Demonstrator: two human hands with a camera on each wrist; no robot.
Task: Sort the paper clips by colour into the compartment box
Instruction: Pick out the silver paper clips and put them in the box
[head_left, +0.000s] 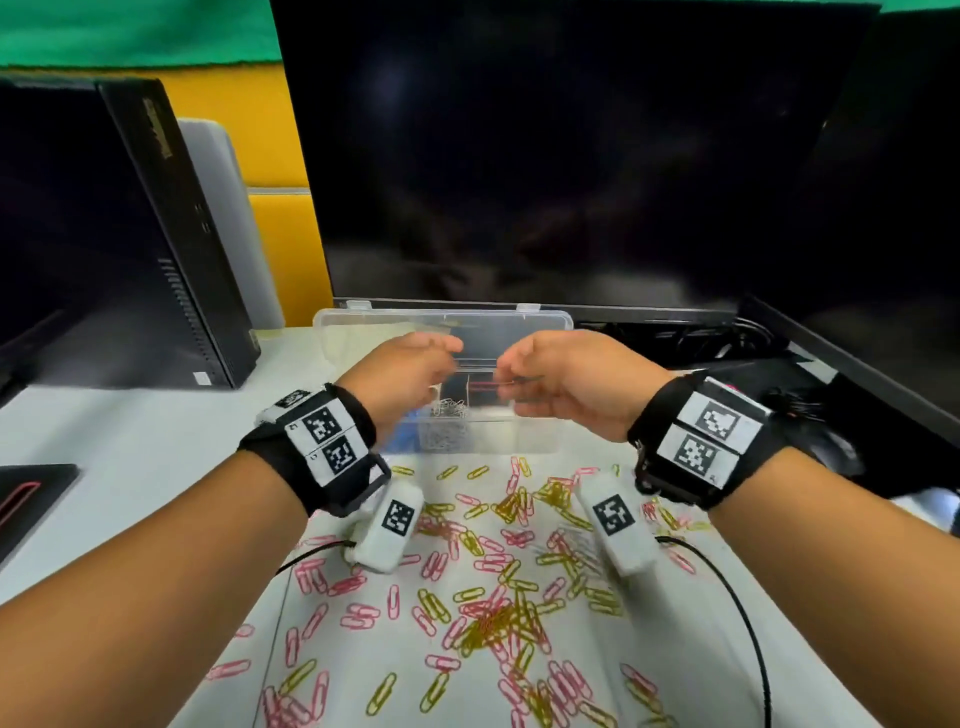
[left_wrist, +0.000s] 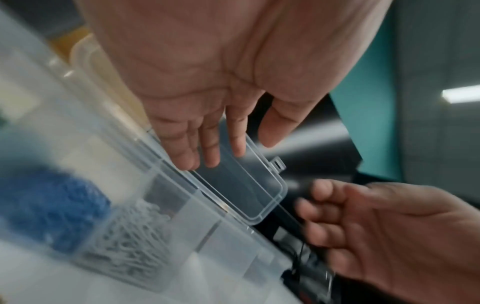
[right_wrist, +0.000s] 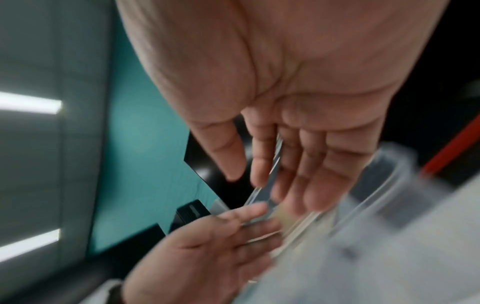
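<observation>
A clear compartment box (head_left: 540, 441) stands at the far edge of the table, its lid (head_left: 441, 325) swung back. Blue clips (head_left: 408, 436) and silver clips (head_left: 448, 422) fill two left compartments; these show as blue clips (left_wrist: 52, 209) and silver clips (left_wrist: 130, 242) in the left wrist view. Pink clips (head_left: 358, 616) and yellow clips (head_left: 498, 623) lie scattered in front of the box. My left hand (head_left: 415, 364) hovers over the box with straight fingers (left_wrist: 187, 160) at the lid (left_wrist: 249, 185). My right hand (head_left: 550, 382) is beside it, fingers (right_wrist: 311, 185) relaxed and holding nothing I can see.
A large dark monitor (head_left: 545, 156) rises right behind the box. A black mini computer (head_left: 171, 234) stands at the left. Dark cables (head_left: 717, 338) lie at the right rear. A black pad (head_left: 26, 493) sits at the left edge. Thin wrist cables (head_left: 748, 623) cross the table.
</observation>
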